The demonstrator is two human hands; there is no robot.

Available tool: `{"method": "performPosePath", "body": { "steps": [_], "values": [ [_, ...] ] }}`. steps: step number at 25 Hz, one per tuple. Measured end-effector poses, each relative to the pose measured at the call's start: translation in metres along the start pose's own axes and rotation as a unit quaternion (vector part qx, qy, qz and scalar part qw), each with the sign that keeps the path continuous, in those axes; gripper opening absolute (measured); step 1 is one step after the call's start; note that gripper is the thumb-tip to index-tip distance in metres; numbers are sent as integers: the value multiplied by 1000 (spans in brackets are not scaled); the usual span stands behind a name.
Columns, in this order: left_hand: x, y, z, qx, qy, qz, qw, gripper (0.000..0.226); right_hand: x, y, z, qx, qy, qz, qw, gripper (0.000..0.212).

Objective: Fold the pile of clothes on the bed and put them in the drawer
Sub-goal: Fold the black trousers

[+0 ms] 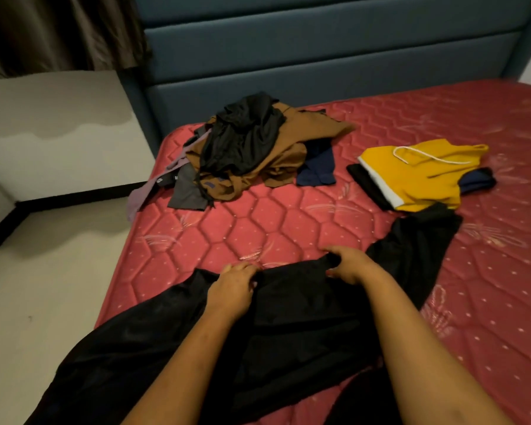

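Note:
A large black garment [292, 320] lies spread across the near part of the red quilted mattress [258, 228], one end trailing over the left edge and another stretching right. My left hand [233, 286] grips its far edge with curled fingers. My right hand [347, 265] pinches a bunch of the same edge a little further right. An unfolded pile of clothes [246, 148], brown, black, grey and navy, sits near the headboard. A folded stack with a yellow piece on top [417, 176] lies to the right of it.
The blue padded headboard [319, 53] runs along the back. To the left of the bed are pale floor [43, 286], a white wall with a dark baseboard, and a dark curtain [52, 29]. No drawer is in view.

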State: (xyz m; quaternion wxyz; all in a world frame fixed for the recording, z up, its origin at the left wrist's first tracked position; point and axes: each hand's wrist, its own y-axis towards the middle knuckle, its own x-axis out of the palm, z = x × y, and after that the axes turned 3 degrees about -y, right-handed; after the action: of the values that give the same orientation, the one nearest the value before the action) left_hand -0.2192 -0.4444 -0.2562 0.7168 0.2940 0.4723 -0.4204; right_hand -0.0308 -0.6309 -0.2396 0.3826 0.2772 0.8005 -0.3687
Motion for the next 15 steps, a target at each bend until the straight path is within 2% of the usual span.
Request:
{"method": "performPosePath", "body": {
  "steps": [1, 3, 5, 6, 8, 10, 13, 15],
  "values": [
    [8, 9, 0, -5, 26, -17, 999, 33, 1, 2, 3, 15, 10, 22, 1000, 47],
    [15, 16, -4, -17, 39, 17, 999, 22, -4, 3, 8, 63, 44, 62, 995, 25],
    [15, 18, -14, 4, 1, 74, 997, 14, -9, 4, 14, 115, 101, 119, 981, 31],
    [15, 17, -23, 35, -12, 82, 996, 19, -10, 3, 13, 123, 112, 133, 977, 37],
    [16, 15, -38, 114, 3, 67, 991, 31, -6, 5, 14, 106, 105, 84, 985, 53],
    [17, 15, -51, 157, 82, 64, 982, 34, -7, 5, 18, 111, 101, 49, 987, 66],
    [13, 20, -53, 108, 177, 112, 972, 19, -32, -6, 39, 211, 119, 148, 959, 64],
    [15, 24, -42, 67, 236, 154, 957, 12, -39, -15, 63, 281, 143, 174, 933, 68]
  ]
}}
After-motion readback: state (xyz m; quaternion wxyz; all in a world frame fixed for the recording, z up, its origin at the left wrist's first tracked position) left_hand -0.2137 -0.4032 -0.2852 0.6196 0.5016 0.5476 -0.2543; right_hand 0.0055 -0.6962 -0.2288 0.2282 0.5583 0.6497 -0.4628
